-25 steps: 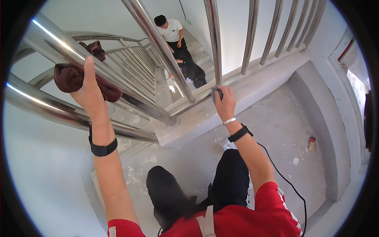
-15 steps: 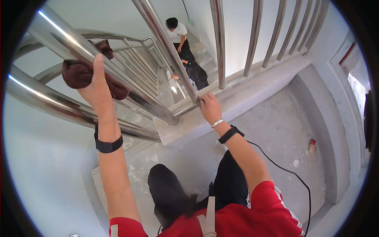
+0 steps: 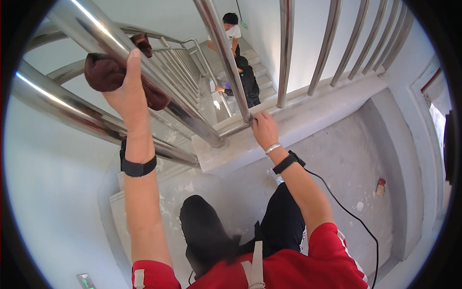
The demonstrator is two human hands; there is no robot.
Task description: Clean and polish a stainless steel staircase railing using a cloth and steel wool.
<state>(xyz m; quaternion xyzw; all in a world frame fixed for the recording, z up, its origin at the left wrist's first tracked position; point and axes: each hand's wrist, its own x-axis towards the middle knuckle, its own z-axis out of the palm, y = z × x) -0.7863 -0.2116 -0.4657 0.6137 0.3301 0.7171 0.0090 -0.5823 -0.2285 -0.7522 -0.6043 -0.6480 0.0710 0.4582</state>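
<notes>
My R hand [image 3: 265,131] had shifted L, so work was now at foot of nearer post [image 3: 225,60]; fingers bunched, couldn't tell what they pinched. L hand [image 3: 130,101] clasped maroon cloth [image 3: 103,72] round rail [image 3: 94,36].

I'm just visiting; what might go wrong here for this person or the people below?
The dark red cloth under the left hand might slip off the thick rail and fall toward the people on the stairs.

The black cable trailing from the right wrist strap could snag.

The right hand, close against a bar's foot, might scrape its knuckles on the ledge.
</notes>
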